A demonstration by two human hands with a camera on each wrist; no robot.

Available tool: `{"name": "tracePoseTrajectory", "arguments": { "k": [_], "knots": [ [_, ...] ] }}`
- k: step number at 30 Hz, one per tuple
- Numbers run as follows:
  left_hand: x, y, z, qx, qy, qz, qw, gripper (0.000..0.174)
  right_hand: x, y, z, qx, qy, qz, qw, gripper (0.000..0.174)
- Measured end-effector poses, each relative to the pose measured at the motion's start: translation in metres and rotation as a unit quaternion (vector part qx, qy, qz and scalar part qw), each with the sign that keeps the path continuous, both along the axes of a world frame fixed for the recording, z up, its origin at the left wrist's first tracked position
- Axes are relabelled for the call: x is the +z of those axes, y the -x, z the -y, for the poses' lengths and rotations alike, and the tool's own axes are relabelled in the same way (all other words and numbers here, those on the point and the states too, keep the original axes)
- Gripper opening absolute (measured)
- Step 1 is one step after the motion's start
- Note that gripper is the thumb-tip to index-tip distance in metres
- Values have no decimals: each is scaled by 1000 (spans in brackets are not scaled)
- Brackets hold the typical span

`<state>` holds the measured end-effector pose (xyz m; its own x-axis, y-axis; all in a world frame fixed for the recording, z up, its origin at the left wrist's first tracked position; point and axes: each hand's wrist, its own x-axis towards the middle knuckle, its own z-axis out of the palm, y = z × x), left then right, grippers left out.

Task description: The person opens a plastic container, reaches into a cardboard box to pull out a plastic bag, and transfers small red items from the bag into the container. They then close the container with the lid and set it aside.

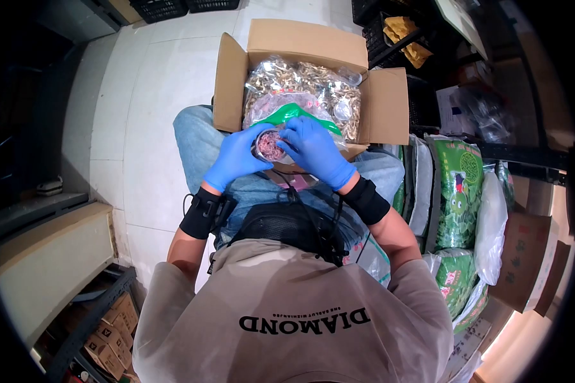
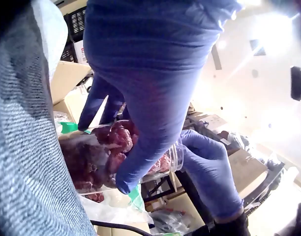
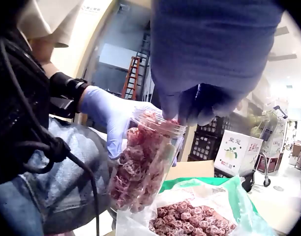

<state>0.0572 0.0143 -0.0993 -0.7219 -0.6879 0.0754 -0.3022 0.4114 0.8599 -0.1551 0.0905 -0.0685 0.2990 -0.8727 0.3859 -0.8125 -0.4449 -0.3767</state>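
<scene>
A clear jar (image 3: 143,162) full of wrinkled reddish dried fruit is gripped around its side by my gloved left hand (image 1: 239,158). In the left wrist view the left thumb and fingers span the jar (image 2: 94,162). My gloved right hand (image 1: 318,150) is at the jar's mouth, its fingers bent down onto the fruit at the rim; whether they pinch a piece is hidden. Below the jar, in the right wrist view, lies an open plastic bag (image 3: 226,196) with a green edge, holding more of the dried fruit (image 3: 190,219).
An open cardboard box (image 1: 306,43) in front holds clear bags of pale dried pieces (image 1: 275,76) and a clear container (image 1: 342,110). Green printed sacks (image 1: 457,191) are stacked at the right beside a shelf. Black crates (image 1: 158,9) stand at the far end of the tiled floor (image 1: 160,76).
</scene>
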Motion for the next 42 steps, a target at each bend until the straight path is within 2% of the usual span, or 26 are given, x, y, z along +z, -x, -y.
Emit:
{"name": "tracePoseTrajectory", "arguments": {
  "k": [7,12,19,21,22,24,25,27,31,33,34,35,37,38,39,41,42],
  "knots": [
    [7,-2,-1,8,-19,14,1000,77,1,-1,-5,4,-2,-62,998,22],
    [2,-2,2,23,-3,-8,1000,80,17,-4,-8,-12,1,17,1000,38],
    [4,-1,2,21,4,-4,1000,79,4,9,-8,9,-32,43,999,42],
    [5,-1,2,20,8,-3,1000,78,0,8,-6,20,-86,135,987,42],
    [5,0,2,20,9,-4,1000,78,-3,9,-5,20,-85,135,987,42],
    [6,0,2,22,15,4,1000,76,-11,10,-3,22,-148,240,959,41],
    [7,0,2,22,17,4,1000,76,-12,12,0,23,-147,240,959,41],
    [6,-1,2,25,8,5,1000,76,-8,14,2,5,-234,276,932,39],
    [0,-4,6,31,5,-9,999,77,5,9,-1,-32,-246,351,903,37],
    [-1,-7,9,44,-10,-20,999,76,-8,20,2,-80,-244,424,868,33],
    [0,-8,9,43,-11,-20,999,76,-21,26,5,-123,-220,410,876,30],
    [1,-10,10,50,-13,-13,999,77,-31,34,6,-124,-220,411,876,30],
    [4,-14,11,54,-14,-8,998,77,-43,46,8,-123,-207,188,952,23],
    [7,-14,10,51,-12,-12,999,77,-54,47,7,-113,-222,111,962,18],
    [9,-15,9,49,-11,-15,999,77,-67,43,6,-118,-222,110,962,18],
    [4,-17,7,49,-4,-4,999,76,-92,33,11,-111,-142,39,983,15],
    [4,-17,7,53,4,11,999,75,-104,29,17,-122,-150,12,981,13]
  ]
}}
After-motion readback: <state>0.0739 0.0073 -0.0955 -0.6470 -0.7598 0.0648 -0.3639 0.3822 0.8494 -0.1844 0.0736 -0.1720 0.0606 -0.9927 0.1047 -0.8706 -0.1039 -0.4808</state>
